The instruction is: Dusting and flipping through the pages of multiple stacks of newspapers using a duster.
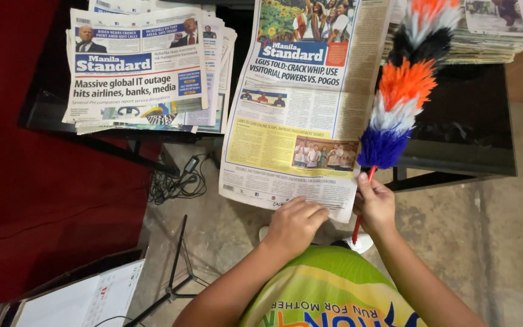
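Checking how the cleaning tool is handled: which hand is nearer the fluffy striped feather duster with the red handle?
Right. The right hand grips the fluffy striped feather duster by its red handle; the left hand is apart from it, resting on the hanging newspaper's bottom edge.

Stack of newspapers (137, 66) on black table (467, 133), tangled cables (177, 181) (on concrete floor (485, 242)), red cloth (31, 181)
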